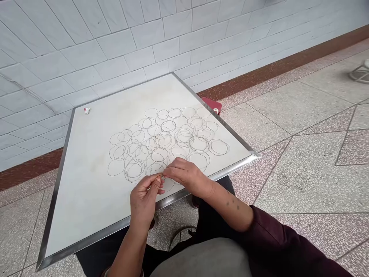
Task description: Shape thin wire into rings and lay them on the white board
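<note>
Many thin wire rings (163, 140) lie scattered and overlapping on a white table (95, 192) with a metal edge. Just above the table's near edge, my left hand (145, 196) is closed, thumb and forefinger pinched together. My right hand (187, 177) meets it fingertip to fingertip, palm down, also pinching. Between them is a tiny bit of thin wire, seemingly part of a wire ring (174, 186) whose curve shows just below the right fingers. The fingers largely hide the exact spot where the wire is held.
A small white and pink object (87, 110) sits at the table's far left corner. Behind the table stands a white tiled wall (138, 38). A red stool (211, 104) shows past the right edge. Another round stool (360, 73) stands on the speckled floor.
</note>
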`<action>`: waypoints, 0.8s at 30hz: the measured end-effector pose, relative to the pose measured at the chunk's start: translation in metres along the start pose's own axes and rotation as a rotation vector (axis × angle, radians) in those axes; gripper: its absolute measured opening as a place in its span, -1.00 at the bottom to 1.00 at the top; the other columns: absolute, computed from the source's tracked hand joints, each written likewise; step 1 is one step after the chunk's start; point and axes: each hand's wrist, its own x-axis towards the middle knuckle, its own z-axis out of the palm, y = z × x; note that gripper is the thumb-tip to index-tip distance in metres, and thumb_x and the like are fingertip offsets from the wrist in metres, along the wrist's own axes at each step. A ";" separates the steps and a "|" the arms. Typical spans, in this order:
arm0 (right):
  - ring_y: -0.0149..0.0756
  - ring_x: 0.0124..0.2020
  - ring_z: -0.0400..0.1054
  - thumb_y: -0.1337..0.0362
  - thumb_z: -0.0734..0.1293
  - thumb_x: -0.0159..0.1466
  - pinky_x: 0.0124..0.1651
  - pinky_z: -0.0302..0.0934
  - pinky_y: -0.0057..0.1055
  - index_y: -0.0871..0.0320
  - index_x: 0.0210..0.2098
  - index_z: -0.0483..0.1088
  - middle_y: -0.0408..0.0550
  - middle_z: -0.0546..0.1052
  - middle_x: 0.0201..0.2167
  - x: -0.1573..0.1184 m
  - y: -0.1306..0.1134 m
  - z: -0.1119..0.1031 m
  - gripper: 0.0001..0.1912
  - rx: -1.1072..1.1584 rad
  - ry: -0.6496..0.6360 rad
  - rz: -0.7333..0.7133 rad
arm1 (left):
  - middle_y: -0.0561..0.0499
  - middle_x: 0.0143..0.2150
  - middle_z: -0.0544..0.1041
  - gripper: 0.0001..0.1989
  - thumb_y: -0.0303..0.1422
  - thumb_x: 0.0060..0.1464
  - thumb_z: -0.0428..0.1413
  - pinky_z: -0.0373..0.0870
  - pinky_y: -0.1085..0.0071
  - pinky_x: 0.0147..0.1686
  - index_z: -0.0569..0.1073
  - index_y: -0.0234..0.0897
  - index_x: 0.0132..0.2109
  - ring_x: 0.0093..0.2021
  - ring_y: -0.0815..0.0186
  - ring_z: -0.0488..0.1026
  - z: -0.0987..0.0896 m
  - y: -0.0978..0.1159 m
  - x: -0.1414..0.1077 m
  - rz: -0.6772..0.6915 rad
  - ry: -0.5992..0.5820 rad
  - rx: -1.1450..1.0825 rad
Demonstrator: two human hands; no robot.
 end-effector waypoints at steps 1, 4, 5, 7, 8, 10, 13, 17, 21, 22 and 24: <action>-0.30 -0.18 0.35 0.36 0.21 0.45 -0.13 0.33 -0.36 0.11 -0.05 0.43 -0.04 0.54 -0.22 -0.002 -0.001 -0.001 -0.82 0.000 -0.005 0.005 | -0.01 -0.26 0.58 -0.77 -0.16 0.11 0.23 0.56 0.36 -0.35 0.66 -0.19 -0.21 -0.27 0.27 0.49 0.001 0.000 0.000 0.001 -0.004 -0.004; -0.32 -0.20 0.35 0.34 0.22 0.45 -0.16 0.33 -0.39 0.10 -0.08 0.45 -0.06 0.52 -0.22 -0.006 -0.004 -0.004 -0.82 -0.018 -0.020 0.072 | 0.00 -0.26 0.58 -0.78 -0.16 0.11 0.23 0.55 0.36 -0.35 0.65 -0.19 -0.23 -0.28 0.27 0.49 0.004 -0.002 -0.001 -0.007 -0.016 -0.015; -0.33 -0.21 0.35 0.33 0.22 0.45 -0.19 0.33 -0.42 0.09 -0.09 0.46 -0.07 0.50 -0.22 -0.007 -0.006 -0.005 -0.82 -0.024 -0.022 0.105 | 0.00 -0.27 0.59 -0.78 -0.16 0.10 0.23 0.55 0.36 -0.35 0.65 -0.19 -0.23 -0.28 0.28 0.49 0.004 -0.002 -0.002 -0.015 -0.017 -0.021; -0.35 -0.22 0.36 0.31 0.22 0.45 -0.22 0.33 -0.44 0.09 -0.10 0.46 -0.07 0.47 -0.22 -0.007 -0.009 -0.004 -0.83 -0.027 -0.017 0.134 | 0.01 -0.29 0.59 -0.77 -0.15 0.09 0.24 0.54 0.37 -0.35 0.65 -0.19 -0.22 -0.29 0.28 0.50 0.004 -0.003 -0.004 -0.036 -0.014 -0.043; -0.34 -0.21 0.37 0.31 0.22 0.45 -0.22 0.33 -0.45 0.11 -0.11 0.45 -0.06 0.47 -0.22 -0.007 -0.010 -0.003 -0.84 -0.026 -0.009 0.125 | 0.01 -0.30 0.59 -0.77 -0.15 0.08 0.25 0.53 0.36 -0.35 0.65 -0.20 -0.23 -0.30 0.28 0.50 0.003 -0.002 -0.005 -0.050 -0.012 -0.057; -0.33 -0.19 0.37 0.31 0.22 0.45 -0.20 0.34 -0.43 0.13 -0.13 0.44 -0.04 0.46 -0.23 -0.006 -0.011 0.001 -0.84 -0.034 -0.002 0.083 | 0.01 -0.33 0.59 -0.74 -0.13 0.07 0.26 0.53 0.33 -0.33 0.64 -0.22 -0.24 -0.34 0.28 0.51 0.001 -0.001 -0.008 -0.084 -0.010 -0.082; -0.33 -0.23 0.36 0.30 0.21 0.46 -0.24 0.34 -0.43 0.16 -0.17 0.41 -0.02 0.45 -0.24 -0.003 -0.013 0.006 -0.85 -0.094 -0.026 0.053 | -0.02 -0.35 0.60 -0.69 -0.09 0.06 0.25 0.52 0.27 -0.27 0.64 -0.26 -0.25 -0.39 0.27 0.51 -0.003 0.003 -0.012 -0.137 -0.028 -0.088; -0.32 -0.26 0.34 0.29 0.19 0.47 -0.22 0.30 -0.39 0.17 -0.21 0.39 0.00 0.45 -0.25 0.002 -0.016 0.010 -0.82 -0.191 -0.067 -0.013 | -0.06 -0.30 0.61 -0.63 -0.07 0.08 0.23 0.50 0.24 -0.18 0.62 -0.26 -0.13 -0.28 0.22 0.54 -0.015 0.006 -0.014 -0.143 -0.056 -0.135; -0.28 -0.25 0.32 0.29 0.18 0.46 -0.20 0.26 -0.33 0.17 -0.16 0.40 0.00 0.47 -0.23 0.005 -0.021 0.011 -0.83 -0.265 -0.123 -0.065 | -0.02 -0.30 0.58 -0.56 -0.14 0.03 0.30 0.48 0.26 -0.13 0.56 -0.23 0.02 -0.19 0.23 0.52 -0.027 0.007 -0.014 -0.149 -0.079 -0.190; -0.28 -0.24 0.32 0.30 0.18 0.47 -0.18 0.25 -0.32 0.17 -0.16 0.40 0.00 0.47 -0.22 0.006 -0.022 0.012 -0.82 -0.264 -0.140 -0.071 | -0.01 -0.31 0.56 -0.56 -0.16 0.02 0.31 0.48 0.27 -0.13 0.55 -0.23 0.03 -0.19 0.23 0.51 -0.029 0.007 -0.014 -0.156 -0.096 -0.194; -0.28 -0.22 0.31 0.30 0.16 0.48 -0.14 0.25 -0.30 0.17 -0.16 0.41 0.00 0.48 -0.21 0.008 -0.025 0.012 -0.80 -0.251 -0.175 -0.083 | 0.00 -0.31 0.54 -0.56 -0.19 0.01 0.31 0.48 0.30 -0.17 0.54 -0.23 0.04 -0.20 0.24 0.49 -0.031 0.007 -0.014 -0.173 -0.141 -0.202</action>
